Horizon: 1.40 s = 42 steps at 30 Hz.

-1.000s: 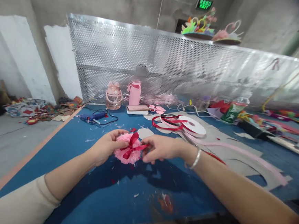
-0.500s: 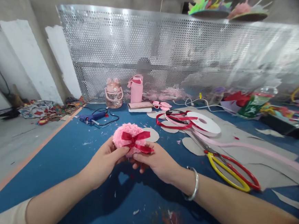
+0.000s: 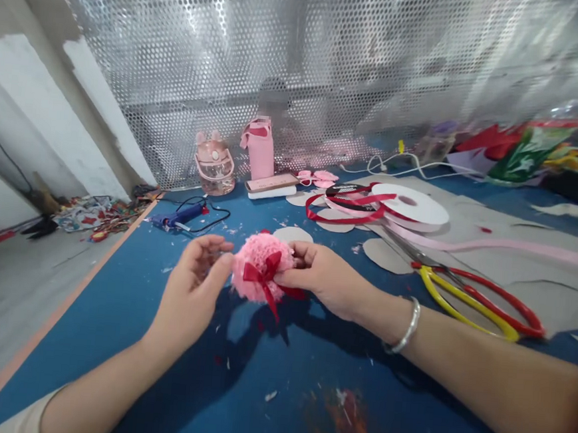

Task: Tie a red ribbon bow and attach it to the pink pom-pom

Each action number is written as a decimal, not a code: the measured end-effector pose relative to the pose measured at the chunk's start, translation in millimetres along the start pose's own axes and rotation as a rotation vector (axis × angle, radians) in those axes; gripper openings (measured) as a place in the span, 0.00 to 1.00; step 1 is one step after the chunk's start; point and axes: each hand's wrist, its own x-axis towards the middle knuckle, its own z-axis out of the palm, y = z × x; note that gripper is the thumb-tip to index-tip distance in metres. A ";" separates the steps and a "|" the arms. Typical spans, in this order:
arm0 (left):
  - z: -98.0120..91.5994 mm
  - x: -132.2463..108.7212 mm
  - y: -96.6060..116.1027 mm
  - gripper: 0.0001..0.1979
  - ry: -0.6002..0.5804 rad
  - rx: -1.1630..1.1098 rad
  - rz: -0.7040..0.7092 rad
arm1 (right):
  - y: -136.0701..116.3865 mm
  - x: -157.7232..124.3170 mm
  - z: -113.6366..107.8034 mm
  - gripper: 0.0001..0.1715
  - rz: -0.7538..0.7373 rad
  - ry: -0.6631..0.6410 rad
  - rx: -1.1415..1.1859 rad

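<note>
A fluffy pink pompom with a dark red ribbon bow hangs just above the blue table. My right hand grips it from the right side with thumb and fingers; a silver bangle sits on that wrist. To the pompom's left, my left hand has its fingers spread, and its fingertips touch or nearly touch the fluff. One ribbon tail dangles below the bow.
Scissors with red and yellow handles lie to the right on grey card pieces. Ribbon spools with red and pink ribbon sit behind them. A blue glue gun, a pink bottle and a pink pouch stand before the perforated metal screen.
The pompom has turned, so the bow faces sideways with a tail hanging down. My left hand has loosened from it and spread its fingers. The view has tilted downward.
</note>
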 end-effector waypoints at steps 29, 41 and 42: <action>12.9 2.0 -8.6 0.16 -0.238 -0.448 -0.328 | 1.7 2.0 -2.0 0.19 0.039 0.002 0.015; 7.8 10.4 -19.6 0.36 -0.193 -0.330 -0.252 | 6.7 10.3 -9.5 0.17 -0.023 -0.012 -0.103; 7.7 11.2 -19.0 0.35 -0.228 -0.316 -0.231 | 6.3 11.0 -10.2 0.17 -0.036 -0.015 -0.102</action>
